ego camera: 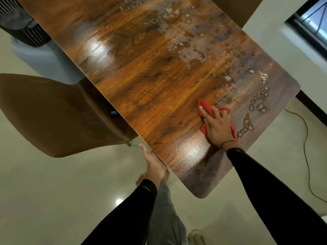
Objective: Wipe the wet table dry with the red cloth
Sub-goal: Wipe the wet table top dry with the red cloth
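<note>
L hand (154, 165): braced at near edge of worktop (141, 76); fingers hidden below edge, so state cannot be told.
R hand (218, 127): fingers straight and spread, pressing flat on red cloth (203, 106) nr right end of worktop.
Cloth: prob. light, soft, bunches easily. Hold w/ flat palm over centre, even pressure.
Beyond: droplet rings (247, 124) just beside cloth; larger wet patch (187, 45) farther off, not yet wiped.

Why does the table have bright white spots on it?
Head view: that is light glaring off the shiny table, one patch farther away, one near the right hand on the red cloth; the floor shows a small one too.
</note>
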Demonstrator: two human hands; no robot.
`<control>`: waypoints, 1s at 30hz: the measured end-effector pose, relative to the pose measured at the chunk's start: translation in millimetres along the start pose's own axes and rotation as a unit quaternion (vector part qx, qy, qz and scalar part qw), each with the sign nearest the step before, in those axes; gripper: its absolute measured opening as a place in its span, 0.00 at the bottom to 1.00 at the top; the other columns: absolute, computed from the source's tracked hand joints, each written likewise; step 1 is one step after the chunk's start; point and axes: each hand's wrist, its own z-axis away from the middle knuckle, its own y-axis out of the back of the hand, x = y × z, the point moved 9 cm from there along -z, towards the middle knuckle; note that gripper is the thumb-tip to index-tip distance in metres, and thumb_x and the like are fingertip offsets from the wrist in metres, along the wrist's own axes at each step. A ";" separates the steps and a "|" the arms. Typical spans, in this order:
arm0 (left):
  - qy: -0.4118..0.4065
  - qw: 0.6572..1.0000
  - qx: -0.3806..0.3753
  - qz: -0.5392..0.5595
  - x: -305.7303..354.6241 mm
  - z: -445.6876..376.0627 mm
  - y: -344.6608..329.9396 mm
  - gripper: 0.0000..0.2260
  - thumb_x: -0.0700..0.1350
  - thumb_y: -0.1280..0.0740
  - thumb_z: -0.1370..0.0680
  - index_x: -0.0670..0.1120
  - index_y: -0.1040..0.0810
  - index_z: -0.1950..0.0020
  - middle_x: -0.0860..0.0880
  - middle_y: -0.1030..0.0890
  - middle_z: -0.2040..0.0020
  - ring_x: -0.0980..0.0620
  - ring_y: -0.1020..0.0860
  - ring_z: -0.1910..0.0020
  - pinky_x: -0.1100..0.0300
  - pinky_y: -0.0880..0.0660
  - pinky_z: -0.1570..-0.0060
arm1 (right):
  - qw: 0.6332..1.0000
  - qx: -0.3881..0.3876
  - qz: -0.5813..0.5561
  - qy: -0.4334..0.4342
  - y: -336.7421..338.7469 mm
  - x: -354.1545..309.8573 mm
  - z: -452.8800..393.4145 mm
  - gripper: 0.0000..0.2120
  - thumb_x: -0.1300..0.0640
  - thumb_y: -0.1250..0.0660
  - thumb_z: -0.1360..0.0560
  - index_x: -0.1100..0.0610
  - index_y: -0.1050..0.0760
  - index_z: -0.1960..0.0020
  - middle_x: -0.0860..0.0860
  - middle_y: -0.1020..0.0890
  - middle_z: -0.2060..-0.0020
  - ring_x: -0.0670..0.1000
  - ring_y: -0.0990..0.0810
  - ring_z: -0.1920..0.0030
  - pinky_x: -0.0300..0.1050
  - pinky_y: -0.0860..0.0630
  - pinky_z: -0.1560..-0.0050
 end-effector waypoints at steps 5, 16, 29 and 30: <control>0.001 1.000 -0.003 0.030 -1.4 2.5 0.4 0.51 0.81 0.53 0.23 0.45 0.39 0.14 0.40 0.33 0.16 0.38 0.34 0.17 0.39 0.38 0.17 | 0.959 0.043 -0.032 -0.278 5.0 55.8 6.7 0.25 0.48 0.47 0.11 0.45 0.38 0.15 0.59 0.34 0.21 0.66 0.31 0.32 0.62 0.34 0.30; -0.002 0.999 -0.038 0.006 -21.3 18.0 -8.2 0.50 0.81 0.56 0.23 0.45 0.34 0.15 0.38 0.29 0.19 0.37 0.32 0.19 0.37 0.41 0.17 | 0.996 -0.030 -0.006 0.089 -36.9 -146.5 122.7 0.29 0.44 0.44 0.14 0.45 0.41 0.14 0.55 0.28 0.25 0.59 0.27 0.44 0.59 0.33 0.41; 0.000 0.999 0.003 0.050 -64.3 28.7 -5.4 0.51 0.83 0.53 0.25 0.46 0.30 0.19 0.41 0.28 0.19 0.36 0.32 0.18 0.35 0.42 0.17 | 0.977 -0.015 0.043 0.206 -23.6 -23.9 73.2 0.33 0.46 0.33 0.18 0.43 0.38 0.15 0.59 0.25 0.26 0.57 0.31 0.46 0.53 0.36 0.47; -0.003 0.998 0.010 0.056 -68.8 29.2 -3.7 0.51 0.83 0.53 0.25 0.46 0.30 0.19 0.41 0.29 0.19 0.37 0.33 0.18 0.35 0.43 0.16 | 0.986 -0.012 0.039 0.160 -19.2 -2.9 61.4 0.31 0.48 0.35 0.16 0.43 0.38 0.15 0.60 0.26 0.26 0.57 0.30 0.46 0.53 0.36 0.47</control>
